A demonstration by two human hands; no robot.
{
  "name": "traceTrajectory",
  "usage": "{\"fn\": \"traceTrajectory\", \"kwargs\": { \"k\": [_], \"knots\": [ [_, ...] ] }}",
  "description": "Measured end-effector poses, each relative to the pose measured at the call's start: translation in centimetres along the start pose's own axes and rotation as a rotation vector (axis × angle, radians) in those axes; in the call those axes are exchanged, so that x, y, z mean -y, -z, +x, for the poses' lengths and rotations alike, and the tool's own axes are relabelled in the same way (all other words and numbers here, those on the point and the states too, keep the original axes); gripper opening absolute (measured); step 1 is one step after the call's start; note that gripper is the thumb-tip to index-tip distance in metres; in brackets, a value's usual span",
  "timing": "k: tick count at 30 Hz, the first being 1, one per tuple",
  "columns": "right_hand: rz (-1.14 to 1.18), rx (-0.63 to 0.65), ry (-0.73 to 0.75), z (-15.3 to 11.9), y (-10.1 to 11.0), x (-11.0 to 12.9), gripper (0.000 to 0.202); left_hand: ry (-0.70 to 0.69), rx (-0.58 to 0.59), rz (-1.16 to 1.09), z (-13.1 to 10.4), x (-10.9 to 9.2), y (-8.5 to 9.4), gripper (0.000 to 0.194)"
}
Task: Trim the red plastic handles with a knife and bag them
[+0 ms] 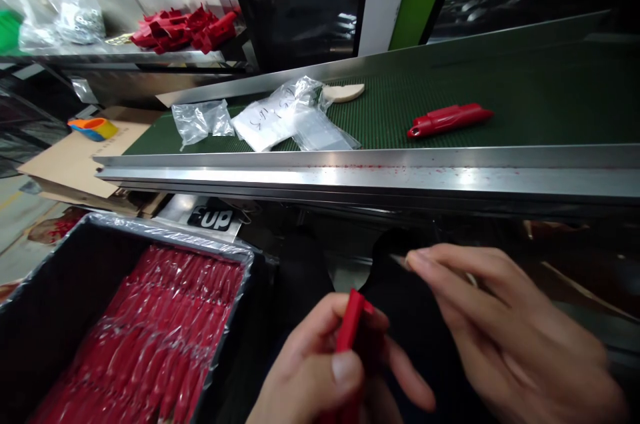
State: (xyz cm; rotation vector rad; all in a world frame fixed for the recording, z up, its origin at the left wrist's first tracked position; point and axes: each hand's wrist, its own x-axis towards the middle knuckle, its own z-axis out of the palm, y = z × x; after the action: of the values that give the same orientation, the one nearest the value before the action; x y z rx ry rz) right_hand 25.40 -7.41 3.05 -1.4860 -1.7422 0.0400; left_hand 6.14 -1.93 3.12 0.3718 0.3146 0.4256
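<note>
My left hand point(320, 371) is wrapped round a red plastic part point(353, 327) near the bottom middle of the view. To its right, my right hand point(505, 324) pinches a thin pointed tool point(400, 261), whose tip shows beyond the fingertips; the rest of it is mostly hidden in the hand. The two hands are apart, and the tool does not touch the red part. Above them, another red part point(450, 120) lies on the green conveyor belt point(385, 124).
A black bin point(37, 277) at lower left holds rows of red parts. Plastic bags point(280, 114) and a beige curved piece point(344, 93) lie on the belt. The metal belt rail point(280, 174) crosses in front. Red parts point(183, 29) are heaped on a shelf at upper left.
</note>
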Motion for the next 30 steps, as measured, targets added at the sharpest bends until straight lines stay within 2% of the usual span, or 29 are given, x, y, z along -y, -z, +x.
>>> {"fn": "traceTrajectory", "kwargs": {
  "k": [3, 6, 13, 15, 18, 23, 25, 28, 30],
  "knots": [
    [-0.016, 0.152, 0.091, 0.0, 0.6, -0.2, 0.045, 0.047, 0.048, -0.065, 0.0, -0.6, 0.3, 0.033],
    [-0.049, 0.215, 0.18, 0.1, 0.7, -0.2, 0.05, 0.136, -0.003, -0.115, -0.4, -1.5, -0.1, 0.039],
    [-0.079, 0.089, 0.2, 1.4, 0.2, 0.3, 0.035, 0.185, -0.115, -0.246, -0.6, -2.3, -1.4, 0.033],
    [-0.083, 0.092, 0.215, 1.5, 0.2, 0.3, 0.035, 0.188, -0.13, -0.261, -0.5, -2.4, -1.6, 0.03],
    [-0.087, 0.095, 0.207, 1.1, 0.0, 0.2, 0.038, 0.217, -0.156, -0.234, -0.3, -2.4, -1.5, 0.03],
    [-0.067, 0.005, 0.156, 0.2, -0.9, 0.0, 0.037, 0.28, -0.179, -0.186, -0.5, -2.5, -0.9, 0.037],
    [-0.068, 0.008, 0.174, 0.1, -0.9, -0.1, 0.037, 0.329, -0.182, -0.179, -0.6, -2.7, -0.8, 0.041],
    [-0.09, 0.087, 0.252, 0.2, -0.6, -0.5, 0.044, 0.356, -0.22, -0.155, -0.8, -2.7, -0.6, 0.039],
    [-0.124, 0.112, 0.246, 0.5, -0.3, -0.7, 0.049, 0.392, -0.228, -0.078, -0.9, -2.5, -0.5, 0.04]
  ]
}}
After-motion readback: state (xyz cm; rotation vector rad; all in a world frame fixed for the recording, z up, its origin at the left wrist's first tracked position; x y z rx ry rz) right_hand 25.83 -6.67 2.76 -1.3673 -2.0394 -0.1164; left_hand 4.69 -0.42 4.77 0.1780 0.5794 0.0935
